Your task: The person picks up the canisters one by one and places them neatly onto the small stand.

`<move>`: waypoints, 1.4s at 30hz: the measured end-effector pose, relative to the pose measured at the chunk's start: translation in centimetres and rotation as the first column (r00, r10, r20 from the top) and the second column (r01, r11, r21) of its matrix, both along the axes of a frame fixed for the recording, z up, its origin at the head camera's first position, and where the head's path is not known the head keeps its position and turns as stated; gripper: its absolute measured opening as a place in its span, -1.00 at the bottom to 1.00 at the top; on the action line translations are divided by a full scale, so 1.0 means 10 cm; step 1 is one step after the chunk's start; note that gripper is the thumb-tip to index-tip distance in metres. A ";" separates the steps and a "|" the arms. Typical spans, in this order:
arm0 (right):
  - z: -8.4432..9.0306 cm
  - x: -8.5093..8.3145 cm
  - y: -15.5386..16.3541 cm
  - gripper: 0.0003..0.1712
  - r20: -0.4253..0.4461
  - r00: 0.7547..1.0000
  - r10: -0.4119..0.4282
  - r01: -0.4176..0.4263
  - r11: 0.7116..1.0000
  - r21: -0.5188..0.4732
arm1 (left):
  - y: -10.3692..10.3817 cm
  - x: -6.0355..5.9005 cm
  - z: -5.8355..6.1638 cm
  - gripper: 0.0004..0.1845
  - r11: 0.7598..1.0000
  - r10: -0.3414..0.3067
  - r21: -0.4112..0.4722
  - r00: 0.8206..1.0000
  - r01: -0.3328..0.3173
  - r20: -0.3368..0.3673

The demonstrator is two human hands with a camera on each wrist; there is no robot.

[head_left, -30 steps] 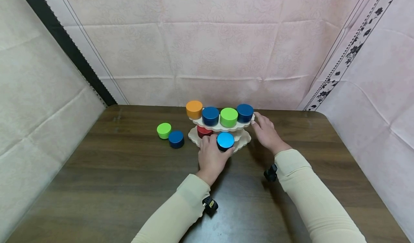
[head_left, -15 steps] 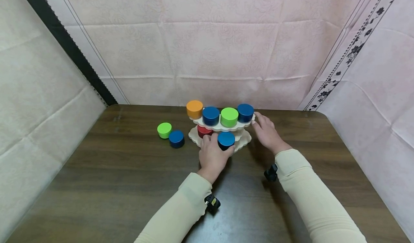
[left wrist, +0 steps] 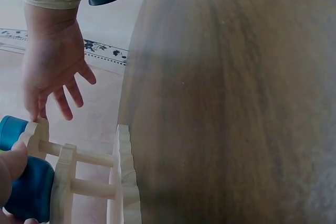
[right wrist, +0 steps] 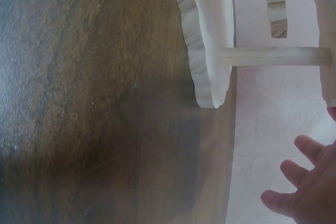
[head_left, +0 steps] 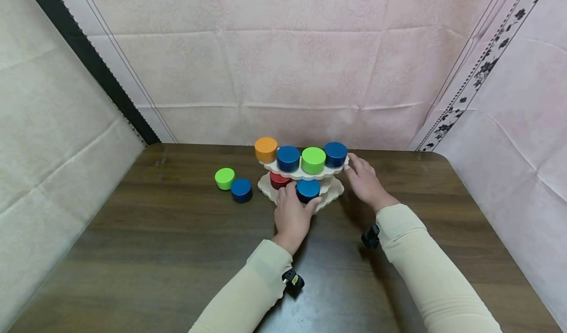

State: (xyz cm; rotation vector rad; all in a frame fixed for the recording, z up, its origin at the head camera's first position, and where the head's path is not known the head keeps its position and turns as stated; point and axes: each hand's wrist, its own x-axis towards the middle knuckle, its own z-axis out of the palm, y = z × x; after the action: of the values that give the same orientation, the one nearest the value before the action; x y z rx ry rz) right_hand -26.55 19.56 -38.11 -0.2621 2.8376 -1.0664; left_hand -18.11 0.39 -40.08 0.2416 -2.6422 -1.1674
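At twelve o'clock on the dark wooden table (head_left: 177, 244), near the far edge, stands a pale wooden tiered stand (head_left: 330, 195) with scalloped shelves joined by dowels. The left hand (head_left: 292, 215) grips a blue puck (head_left: 307, 190) with thumb and fingers curled round it, holding it at the front of the stand's middle shelf; the wrist view shows the puck pressed in between two shelves with the thumb on its side. Just at nine o'clock of that puck, on the same shelf, sits a red puck (head_left: 279, 179), mostly hidden under the top shelf.

At three o'clock of the stand, the right hand (head_left: 365, 183) has its fingers spread and fairly straight, their tips touching the right end of the top shelf (head_left: 305, 174); it holds nothing. Along that top shelf, from nine o'clock to three o'clock, stand an orange puck (head_left: 266, 149), a dark blue puck (head_left: 288, 158), a green puck (head_left: 313, 159) and another dark blue puck (head_left: 335, 154), each touching or just beside its neighbour.

Off at nine o'clock of the stand, on the bare table, lie a loose green puck (head_left: 224, 178) and a loose navy puck (head_left: 241, 190), touching each other and apart from the stand. Both arms wear cream sleeves (head_left: 425, 269).
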 end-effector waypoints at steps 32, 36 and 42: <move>0.00 0.01 0.01 -0.25 0.000 1.000 0.000 0.000 1.000 0.005 | 0.10 -0.07 0.02 -0.62 0.998 0.000 -0.061 0.995 -0.007 -0.103; 0.00 0.01 0.01 -0.25 0.003 1.000 0.002 -0.002 1.000 0.003 | 0.08 -0.05 0.01 -0.61 0.998 -0.012 -0.061 0.997 0.007 -0.079; 0.00 0.01 0.01 -0.25 0.004 1.000 0.006 -0.006 1.000 0.003 | 0.01 -0.01 0.00 -0.58 0.998 -0.045 -0.052 0.995 0.041 -0.092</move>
State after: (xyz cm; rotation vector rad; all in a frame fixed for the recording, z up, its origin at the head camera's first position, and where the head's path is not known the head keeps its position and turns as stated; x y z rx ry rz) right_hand -26.47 19.70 -38.11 -0.2674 2.8331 -1.0609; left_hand -18.24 0.50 -40.09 0.1185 -2.6030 -1.0958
